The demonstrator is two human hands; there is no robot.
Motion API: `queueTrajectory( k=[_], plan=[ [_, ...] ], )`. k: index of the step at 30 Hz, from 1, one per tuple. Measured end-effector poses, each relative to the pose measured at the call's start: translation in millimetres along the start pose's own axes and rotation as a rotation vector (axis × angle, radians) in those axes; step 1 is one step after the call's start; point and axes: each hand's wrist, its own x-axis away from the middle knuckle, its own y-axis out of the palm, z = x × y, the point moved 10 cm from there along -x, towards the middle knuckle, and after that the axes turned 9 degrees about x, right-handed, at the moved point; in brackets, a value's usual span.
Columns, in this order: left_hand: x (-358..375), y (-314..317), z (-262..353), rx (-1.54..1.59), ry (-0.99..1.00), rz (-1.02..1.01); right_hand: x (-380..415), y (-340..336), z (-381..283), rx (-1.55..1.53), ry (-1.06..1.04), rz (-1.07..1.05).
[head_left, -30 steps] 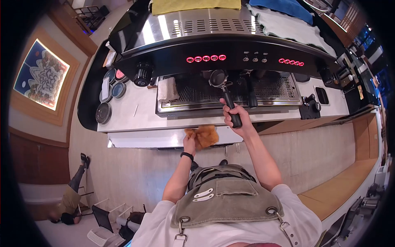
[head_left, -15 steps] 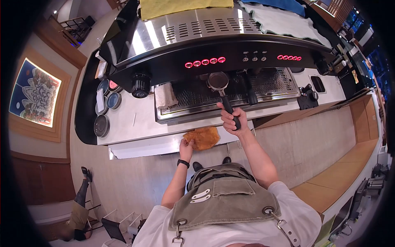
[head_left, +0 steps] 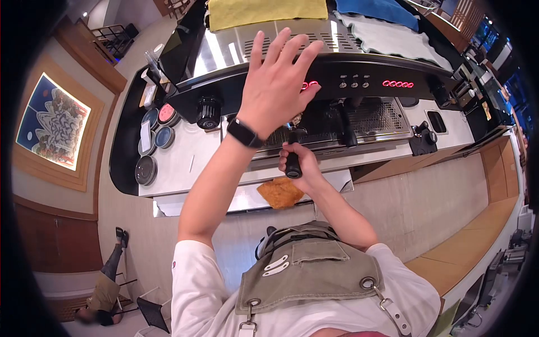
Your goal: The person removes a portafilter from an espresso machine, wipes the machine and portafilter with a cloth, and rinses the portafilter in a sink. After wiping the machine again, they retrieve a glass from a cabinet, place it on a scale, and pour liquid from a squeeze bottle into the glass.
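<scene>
Evidently, the broad espresso machine [head_left: 379,70] dominates, spanning the space behind the left hand [head_left: 275,84], whose fingers are spread and hold nothing; perhaps they are there to steady the machine, though contact cannot be confirmed. Below them, the fingers of the right hand [head_left: 306,163] wrap around the dark handle of the portafilter [head_left: 292,167], likely because it gives a sure hold away from the metal head, mostly hidden from view. An orange cloth [head_left: 281,194] lies just below those fingers on a pale ledge [head_left: 179,205], presumably kept within easy reach. Around all this, the pale floor [head_left: 415,188] stretches well beyond the right fingers, the white worktop [head_left: 174,174] extends to their left, and small dishes [head_left: 164,137] sit far over there.
</scene>
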Motion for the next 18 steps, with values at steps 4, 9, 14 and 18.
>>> queueTrajectory(
  k=[4,9,14,18],
  plan=[
    [-7,7,4,0.029,0.050,-0.060,3,8,-12,0.110,-0.101,0.046],
    [-22,-10,-9,0.151,0.101,0.042,-4,5,-15,0.225,-0.156,0.167],
    [-23,-3,-10,0.104,0.046,0.096,-15,11,-11,0.261,-0.171,0.248],
    [-22,-6,-16,0.152,0.007,0.121,-14,13,-7,0.250,-0.116,0.340]
  ],
)
